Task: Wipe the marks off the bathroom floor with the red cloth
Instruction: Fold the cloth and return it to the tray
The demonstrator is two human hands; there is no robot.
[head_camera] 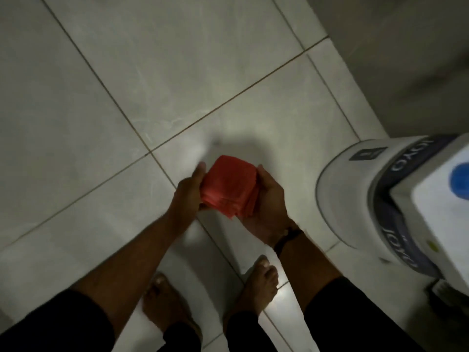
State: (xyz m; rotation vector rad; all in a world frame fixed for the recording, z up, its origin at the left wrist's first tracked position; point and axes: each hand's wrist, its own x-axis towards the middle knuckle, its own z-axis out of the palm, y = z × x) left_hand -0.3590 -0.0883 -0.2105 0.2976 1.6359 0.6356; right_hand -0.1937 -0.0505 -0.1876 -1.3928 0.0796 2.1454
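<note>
A folded red cloth [229, 186] is held well above the floor, between both of my hands. My left hand [189, 190] grips its left edge with the thumb on top. My right hand [269, 201] cups its right side and underside; a dark band circles that wrist. The pale grey tiled bathroom floor [157, 80] lies below, with brown grout lines crossing it. Faint pale smears show on the tile near the grout crossing [175, 120]. Both of my bare feet stand on the tiles under my arms.
A white toilet [355, 189] with a dark printed band and a blue disc on its lid stands at the right. A grey wall [396, 59] runs along the upper right. A brush-like item sits low by the toilet's base.
</note>
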